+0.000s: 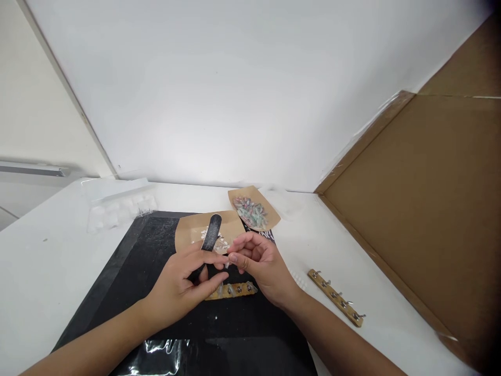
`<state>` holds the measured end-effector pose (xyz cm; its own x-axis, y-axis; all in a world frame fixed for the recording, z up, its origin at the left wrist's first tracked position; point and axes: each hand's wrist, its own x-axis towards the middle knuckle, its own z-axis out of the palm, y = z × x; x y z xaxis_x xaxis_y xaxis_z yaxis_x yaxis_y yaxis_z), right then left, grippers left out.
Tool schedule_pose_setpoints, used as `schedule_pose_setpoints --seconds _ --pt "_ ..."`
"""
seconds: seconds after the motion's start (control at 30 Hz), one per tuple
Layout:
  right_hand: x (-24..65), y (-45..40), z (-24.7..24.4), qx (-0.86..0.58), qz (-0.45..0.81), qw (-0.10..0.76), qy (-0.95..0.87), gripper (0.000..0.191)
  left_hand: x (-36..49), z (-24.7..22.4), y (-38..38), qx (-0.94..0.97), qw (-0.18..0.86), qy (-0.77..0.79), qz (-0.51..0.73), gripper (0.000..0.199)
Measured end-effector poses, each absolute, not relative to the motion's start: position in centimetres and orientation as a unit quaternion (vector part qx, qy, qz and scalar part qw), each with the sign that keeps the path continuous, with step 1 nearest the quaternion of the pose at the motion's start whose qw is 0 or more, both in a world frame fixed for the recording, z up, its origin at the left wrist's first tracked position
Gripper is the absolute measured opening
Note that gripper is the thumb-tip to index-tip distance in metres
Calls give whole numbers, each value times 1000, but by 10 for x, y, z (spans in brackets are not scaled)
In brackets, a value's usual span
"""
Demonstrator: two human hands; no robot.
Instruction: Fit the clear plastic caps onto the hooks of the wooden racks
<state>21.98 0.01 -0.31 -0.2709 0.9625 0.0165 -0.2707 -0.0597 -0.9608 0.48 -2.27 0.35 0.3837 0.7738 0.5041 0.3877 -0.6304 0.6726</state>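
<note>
- Left hand (pixel 178 282): fingers grip black file (pixel 212 233), apparently keeping it handy.
- Right hand (pixel 268 266): fingers seemingly pinch small pale piece (pixel 227 266), centre, steadied near left fingertips.

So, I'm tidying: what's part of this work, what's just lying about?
Likely in use:
black file in left hand
pale piece by right hand
pegged wooden strip below

Apparently idle:
similar strip, right
clear plastic box
brown pouch of coloured pieces
</note>
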Motion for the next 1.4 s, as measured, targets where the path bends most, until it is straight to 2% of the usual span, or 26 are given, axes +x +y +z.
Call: schedule_pose_setpoints --seconds 0.23,0.47,0.8,1.2,1.4 --pt "217 -3 -3 -358 636 477 -489 31 3 -2 -20 803 193 346 445 11" --pt "219 -6 3 -352 633 472 -503 28 3 -3 -18 794 183 332 474 12" --pt "217 -10 3 -327 636 471 -516 28 3 -1 -21 728 315 403 457 7" --pt "218 -13 3 -322 585 504 -548 21 6 4 -22 664 437 426 433 15" --pt "221 -14 7 -299 613 482 -550 24 7 9 -21 611 503 418 446 21"
